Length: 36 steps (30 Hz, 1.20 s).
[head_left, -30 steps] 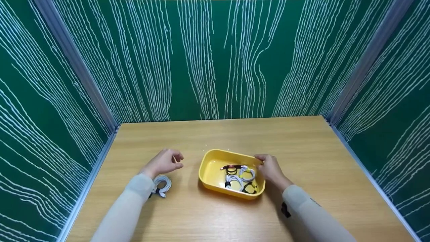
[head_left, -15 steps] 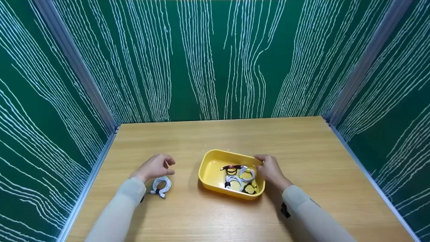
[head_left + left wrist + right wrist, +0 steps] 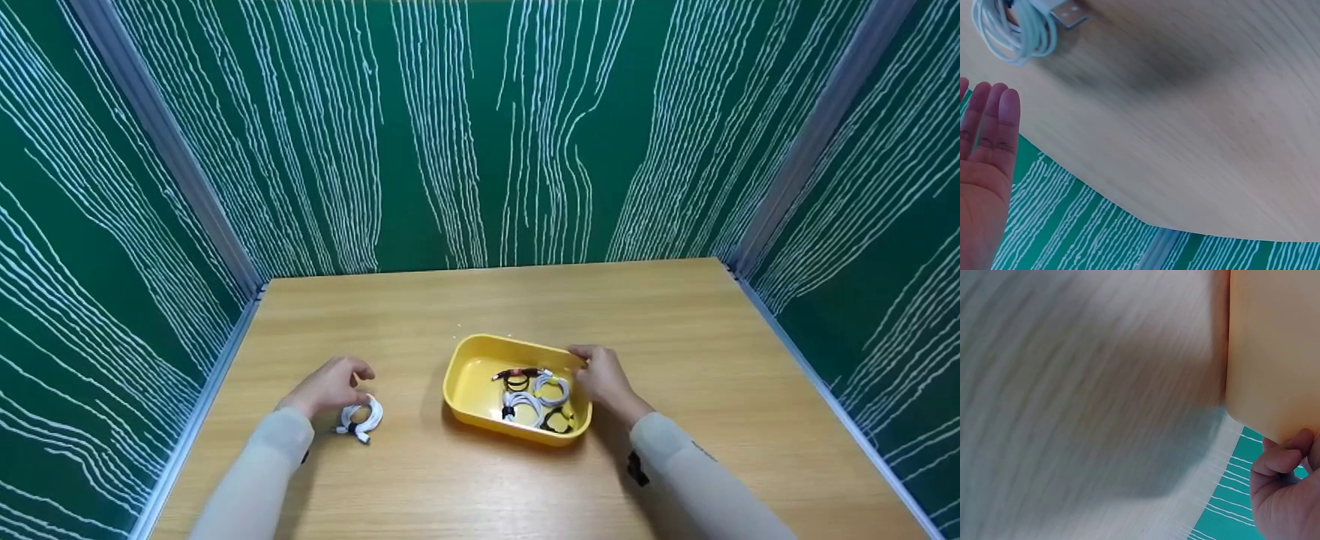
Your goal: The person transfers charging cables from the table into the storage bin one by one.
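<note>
A coiled white USB cable [image 3: 370, 424] with a black tie lies on the table at the left. My left hand [image 3: 328, 386] hovers just above and behind it. Its fingers [image 3: 1007, 121] look fairly straight and hold nothing in the left wrist view, where the cable coil [image 3: 1027, 31] with its metal plug lies apart from them. On the right side, my right hand [image 3: 606, 381] grips the rim of a yellow plastic bin [image 3: 472, 375], pinching its wall [image 3: 1275, 371] with curled fingers. Inside the bin's right half lie several coiled cables [image 3: 523, 409], white and black.
The wooden table [image 3: 480, 487] carries the bin near its middle. Green walls [image 3: 480, 150] with white wavy lines stand along the back and both sides, joined by grey metal posts [image 3: 180, 150]. A few tiny white specks lie behind the bin.
My left hand has moved left and toward me, from beyond the loose cable coil to close above it. My right hand and the bin have stayed in place.
</note>
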### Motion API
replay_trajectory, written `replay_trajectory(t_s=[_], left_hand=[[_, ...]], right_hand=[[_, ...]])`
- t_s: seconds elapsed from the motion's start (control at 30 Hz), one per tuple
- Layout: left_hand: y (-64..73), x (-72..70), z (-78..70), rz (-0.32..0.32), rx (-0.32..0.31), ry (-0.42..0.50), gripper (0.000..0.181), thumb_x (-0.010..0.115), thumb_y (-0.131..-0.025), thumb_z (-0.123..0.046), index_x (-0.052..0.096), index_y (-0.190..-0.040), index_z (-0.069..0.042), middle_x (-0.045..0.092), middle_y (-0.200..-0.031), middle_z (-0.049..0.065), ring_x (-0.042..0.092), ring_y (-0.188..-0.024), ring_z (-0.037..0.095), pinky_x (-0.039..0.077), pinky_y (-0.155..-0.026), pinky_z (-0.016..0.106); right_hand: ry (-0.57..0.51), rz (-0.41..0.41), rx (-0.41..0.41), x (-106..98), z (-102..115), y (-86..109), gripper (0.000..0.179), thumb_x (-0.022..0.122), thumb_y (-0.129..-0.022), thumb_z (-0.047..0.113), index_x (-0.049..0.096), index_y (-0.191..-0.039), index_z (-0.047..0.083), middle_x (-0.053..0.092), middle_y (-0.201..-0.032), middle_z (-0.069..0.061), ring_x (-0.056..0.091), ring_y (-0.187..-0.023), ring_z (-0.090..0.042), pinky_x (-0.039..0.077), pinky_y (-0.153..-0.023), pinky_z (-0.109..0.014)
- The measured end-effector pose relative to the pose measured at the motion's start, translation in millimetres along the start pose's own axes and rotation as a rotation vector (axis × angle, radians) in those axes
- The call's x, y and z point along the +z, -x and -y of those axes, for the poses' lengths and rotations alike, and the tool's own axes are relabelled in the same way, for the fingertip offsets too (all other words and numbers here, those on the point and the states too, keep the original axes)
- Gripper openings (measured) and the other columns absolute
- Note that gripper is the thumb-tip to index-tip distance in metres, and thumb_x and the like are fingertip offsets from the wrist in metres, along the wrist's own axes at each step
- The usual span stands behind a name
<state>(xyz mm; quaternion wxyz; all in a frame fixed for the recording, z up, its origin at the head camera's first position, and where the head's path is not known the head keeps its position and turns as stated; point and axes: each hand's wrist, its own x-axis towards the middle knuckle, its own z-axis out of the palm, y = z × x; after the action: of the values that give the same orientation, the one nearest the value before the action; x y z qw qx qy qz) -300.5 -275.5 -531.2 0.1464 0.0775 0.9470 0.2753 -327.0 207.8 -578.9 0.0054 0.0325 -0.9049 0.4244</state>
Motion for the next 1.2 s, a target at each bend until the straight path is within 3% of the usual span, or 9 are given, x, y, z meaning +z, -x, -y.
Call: replay_trajectory(t_s=[0.17, 0.4, 0.6, 0.83, 1.2], left_hand=[[1.5, 1.2, 5.5, 0.022, -0.027, 0.010, 0.044, 0.084, -0.093, -0.011, 0.072, -0.136, -0.008, 0.070, -0.133, 0.012, 0.064, -0.117, 0.030, 0.055, -0.107, 0.054], [4.2, 4.9, 10.6, 0.035, -0.051, -0.004, 0.042, 0.081, -0.091, -0.006, 0.072, -0.132, -0.005, 0.072, -0.125, 0.012, 0.065, -0.111, 0.026, 0.056, -0.102, 0.051], [3.8, 9.8, 15.9, 0.035, -0.079, -0.032, 0.032, 0.080, -0.091, -0.006, 0.076, -0.123, -0.009, 0.071, -0.125, 0.010, 0.062, -0.109, 0.026, 0.055, -0.102, 0.050], [-0.3, 13.8, 19.3, 0.040, -0.044, -0.067, 0.019, 0.078, -0.090, -0.004, 0.077, -0.107, -0.011, 0.071, -0.105, 0.003, 0.063, -0.093, 0.021, 0.056, -0.082, 0.039], [-4.5, 19.5, 18.5, 0.008, -0.004, -0.117, 0.016, 0.071, -0.093, 0.000, 0.077, -0.097, -0.014, 0.070, -0.102, 0.003, 0.063, -0.094, 0.022, 0.056, -0.086, 0.041]], right_hand=[[-0.003, -0.007, 0.006, -0.7, -0.4, 0.1, 0.051, 0.054, -0.089, -0.015, 0.070, -0.136, -0.007, 0.071, -0.136, -0.029, 0.065, -0.133, -0.043, 0.054, -0.113, -0.054], [0.046, -0.038, -0.077, 1.1, -1.1, 1.2, 0.044, 0.057, -0.088, -0.015, 0.075, -0.127, -0.009, 0.076, -0.126, -0.028, 0.070, -0.123, -0.041, 0.057, -0.106, -0.056], [0.032, -0.038, -0.059, 2.1, -1.6, 1.2, 0.044, 0.056, -0.088, -0.015, 0.076, -0.126, -0.008, 0.077, -0.124, -0.027, 0.071, -0.120, -0.038, 0.059, -0.104, -0.054], [0.012, -0.047, -0.079, 2.2, -2.9, -0.5, 0.041, 0.056, -0.088, -0.015, 0.079, -0.121, -0.005, 0.079, -0.119, -0.024, 0.072, -0.113, -0.034, 0.060, -0.100, -0.051], [0.003, -0.031, -0.055, 0.9, -2.8, 0.3, 0.043, 0.056, -0.092, -0.014, 0.073, -0.130, -0.010, 0.074, -0.129, -0.029, 0.070, -0.126, -0.041, 0.058, -0.107, -0.055]])
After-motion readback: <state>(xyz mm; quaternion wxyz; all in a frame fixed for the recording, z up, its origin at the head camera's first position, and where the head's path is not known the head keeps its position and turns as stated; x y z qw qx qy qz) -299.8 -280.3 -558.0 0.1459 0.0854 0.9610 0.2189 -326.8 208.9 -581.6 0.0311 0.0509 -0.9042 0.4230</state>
